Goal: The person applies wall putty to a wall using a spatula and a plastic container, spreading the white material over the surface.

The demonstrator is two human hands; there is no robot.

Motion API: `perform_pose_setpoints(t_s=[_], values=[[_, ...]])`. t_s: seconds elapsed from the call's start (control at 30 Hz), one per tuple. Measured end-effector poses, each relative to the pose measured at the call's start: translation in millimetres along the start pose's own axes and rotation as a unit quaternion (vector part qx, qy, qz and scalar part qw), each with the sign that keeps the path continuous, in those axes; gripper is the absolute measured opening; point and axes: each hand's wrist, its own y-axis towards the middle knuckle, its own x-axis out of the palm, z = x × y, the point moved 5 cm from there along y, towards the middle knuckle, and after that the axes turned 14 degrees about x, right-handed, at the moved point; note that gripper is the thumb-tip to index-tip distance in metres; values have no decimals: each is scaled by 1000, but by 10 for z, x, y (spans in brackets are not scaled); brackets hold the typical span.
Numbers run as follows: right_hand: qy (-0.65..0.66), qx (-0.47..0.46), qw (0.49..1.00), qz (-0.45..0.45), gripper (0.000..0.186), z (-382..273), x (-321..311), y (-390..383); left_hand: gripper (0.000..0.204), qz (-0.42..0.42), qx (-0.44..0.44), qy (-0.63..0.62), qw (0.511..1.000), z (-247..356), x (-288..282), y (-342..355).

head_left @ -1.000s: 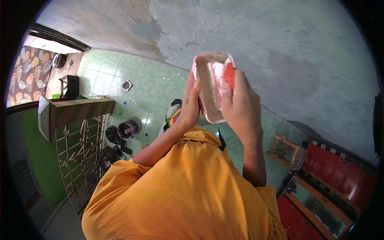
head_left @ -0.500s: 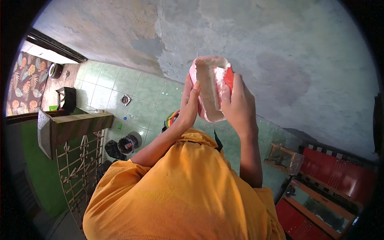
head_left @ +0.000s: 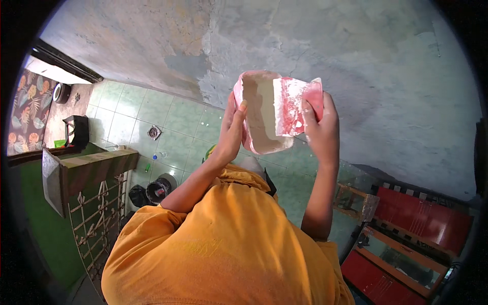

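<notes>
My left hand point(head_left: 231, 132) grips the left side of a pink tub point(head_left: 268, 149), its thumb over the rim. Inside the tub a pale, smooth paste point(head_left: 260, 109) coats the bottom and walls. My right hand point(head_left: 324, 133) is closed on a red putty scraper point(head_left: 293, 104), its face smeared with white paste. The scraper's broad left edge carries a white strip of paste and lies over the tub's right side. Whether that edge touches the tub I cannot tell. Both hands are raised in front of the patchy grey wall point(head_left: 325, 46).
Green tiles point(head_left: 170, 114) cover the floor. On the left are a metal railing point(head_left: 96, 216), a black bucket point(head_left: 157, 189) and a black bag point(head_left: 76, 130) by the doorway. A red cabinet point(head_left: 422, 216) and a wooden-framed box point(head_left: 356, 202) stand at the lower right.
The scraper has moved right and turned flatter, so its paste-smeared face now shows. My right hand has shifted right with it. The tub has moved slightly left in my left hand.
</notes>
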Motion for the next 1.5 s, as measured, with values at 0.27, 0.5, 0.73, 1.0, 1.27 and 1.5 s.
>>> perform_pose_setpoints(t_s=[0.27, 0.5, 0.73, 1.0, 1.27, 1.5], values=[[31, 11, 995, 97, 22, 95, -189, -143, 66, -35, 5, 1, 999, 371, 95, 128], [-246, -75, 963, 85, 29, -338, 306, -334, 66, -50, 66, 73, 994, 436, 203, 106], [-199, -3, 980, 10, 31, -160, 563, -354, 66, 11, 24, -30, 999, 34, 64, -10], [-146, -17, 989, -14, 32, -189, 677, -346, 62, 7, -34, -86, 996, -184, 26, -91], [-108, -19, 994, -9, 31, -350, 516, -386, 59, 11, -64, -163, 984, -214, 46, -191], [-110, -2, 993, 29, 30, -351, 361, -384, 64, -37, -19, -113, 993, -123, 42, -209]])
